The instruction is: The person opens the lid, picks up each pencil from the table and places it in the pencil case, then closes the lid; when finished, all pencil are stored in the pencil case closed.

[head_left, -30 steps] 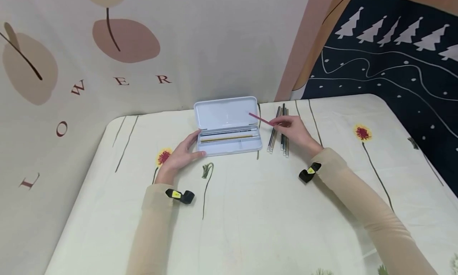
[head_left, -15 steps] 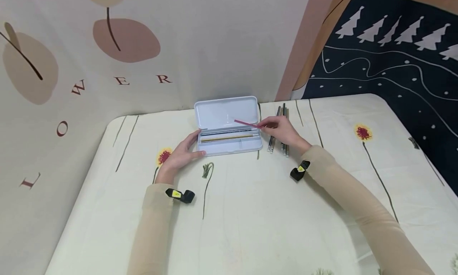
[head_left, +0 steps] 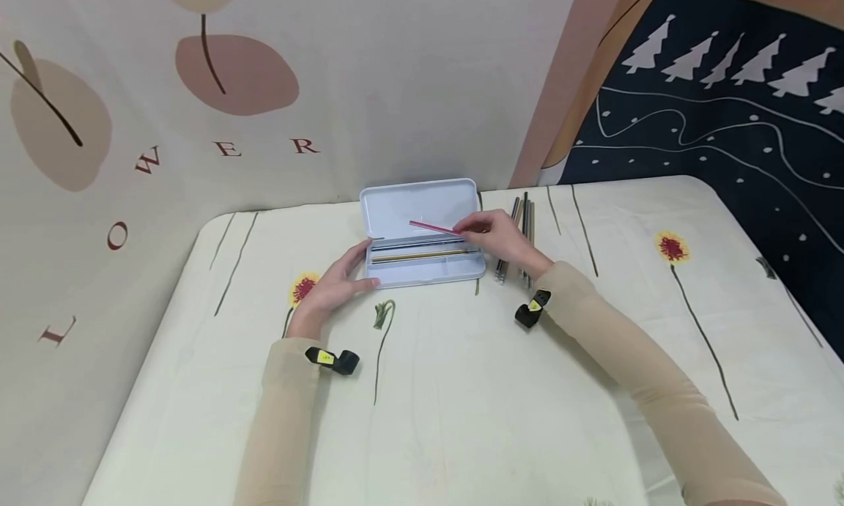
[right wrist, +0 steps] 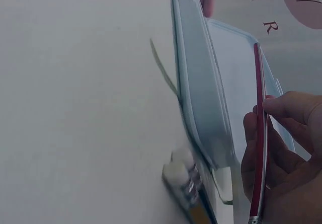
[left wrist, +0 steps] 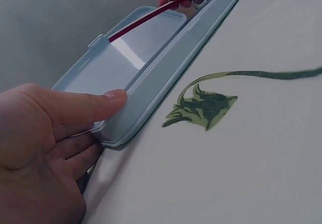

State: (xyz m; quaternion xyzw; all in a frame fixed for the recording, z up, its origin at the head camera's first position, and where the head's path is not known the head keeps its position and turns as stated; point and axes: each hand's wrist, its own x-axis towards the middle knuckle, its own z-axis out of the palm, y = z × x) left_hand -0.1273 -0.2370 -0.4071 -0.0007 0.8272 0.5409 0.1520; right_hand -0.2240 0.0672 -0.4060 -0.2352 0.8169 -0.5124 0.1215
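Observation:
A pale blue pencil case (head_left: 428,274) lies unfolded, its lid (head_left: 402,207) tipped back at the far side. Several pencils (head_left: 417,256) lie lengthwise in its tray. My left hand (head_left: 332,286) holds the case's left end; in the left wrist view the thumb rests on the front wall and the fingers lie at the end. Between thumb and fingertips, my right hand (head_left: 497,236) pinches a red pencil (head_left: 431,228) above the right part of the case. In the right wrist view this pencil (right wrist: 260,128) shows a silver stripe, and its lower end leaves the frame.
Several dark and grey pencils (head_left: 526,211) lie on the cloth right of the case, partly behind my right hand. A cream tablecloth (head_left: 428,389) printed with flowers covers the table. A patterned curtain (head_left: 395,81) rises right behind the case.
My right hand has carried the red pencil leftward from above the loose pencils to over the case. The left hand has stayed at the case's left end.

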